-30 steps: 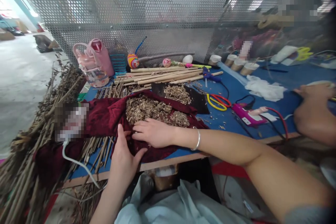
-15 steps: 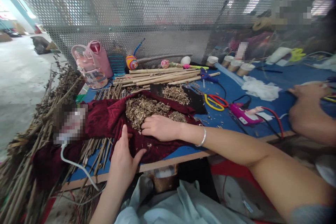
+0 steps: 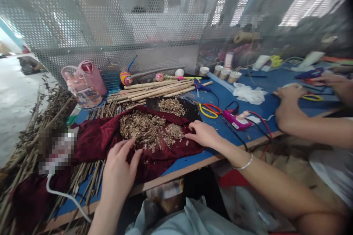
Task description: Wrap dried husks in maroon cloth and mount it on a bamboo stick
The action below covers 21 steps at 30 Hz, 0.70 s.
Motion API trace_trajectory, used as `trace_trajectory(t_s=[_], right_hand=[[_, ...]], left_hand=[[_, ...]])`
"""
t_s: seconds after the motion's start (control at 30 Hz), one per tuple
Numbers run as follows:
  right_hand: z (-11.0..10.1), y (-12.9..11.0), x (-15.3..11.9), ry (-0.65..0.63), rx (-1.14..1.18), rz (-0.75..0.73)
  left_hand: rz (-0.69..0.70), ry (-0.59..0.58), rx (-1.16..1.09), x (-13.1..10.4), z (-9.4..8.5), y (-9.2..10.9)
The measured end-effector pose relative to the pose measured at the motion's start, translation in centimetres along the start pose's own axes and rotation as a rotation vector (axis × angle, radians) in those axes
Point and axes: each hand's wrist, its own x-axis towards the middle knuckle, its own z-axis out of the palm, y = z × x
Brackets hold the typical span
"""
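Observation:
A dark red velvet cloth (image 3: 95, 132) lies crumpled on the blue table, bearing a heap of dry brown plant chips (image 3: 142, 126) and a smaller pile (image 3: 174, 132) to its right. At the heap's lower left edge, my left hand (image 3: 120, 165) rests with thumb and fingers apart, holding nothing. My right hand (image 3: 205, 135), with a silver bangle on the wrist, is at the cloth's right side near the smaller pile. Its fingers are slightly bent and spread, with nothing visible between them. More chips (image 3: 172, 106) lie on a black sheet (image 3: 191, 108) behind the cloth.
Pale sticks (image 3: 160, 90) and a blue glue gun (image 3: 202, 86) lie behind. Scissors (image 3: 209, 110) and a purple power strip (image 3: 235, 119) are to the right. A pink bottle (image 3: 92, 77) stands left, near bundled dry stalks (image 3: 35, 139). A co-worker's arm (image 3: 295, 114) reaches in from the right.
My right hand has moved right, off the heap to the cloth's right side. My left hand has come to the heap's lower edge with fingers lowered. The view has shifted right.

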Motion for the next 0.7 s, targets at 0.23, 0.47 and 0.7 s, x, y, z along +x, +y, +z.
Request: trace_trajectory(t_s=[0.23,0.47,0.7], right_hand=[[-3.2,-2.8,3.4,0.068,0.580,-0.049],[-5.3,-8.6,7.8,0.068,0.781,-0.089],[-5.4,-12.2,9.6,0.055,1.025,-0.274]], left_hand=[[-0.381,-0.031,0.344,4.8,-2.4,-2.7],[-0.483,-0.275,0.391,7.6,-2.3,-4.1],[-0.327,0.055,0.262,9.6,-3.9,-1.9]])
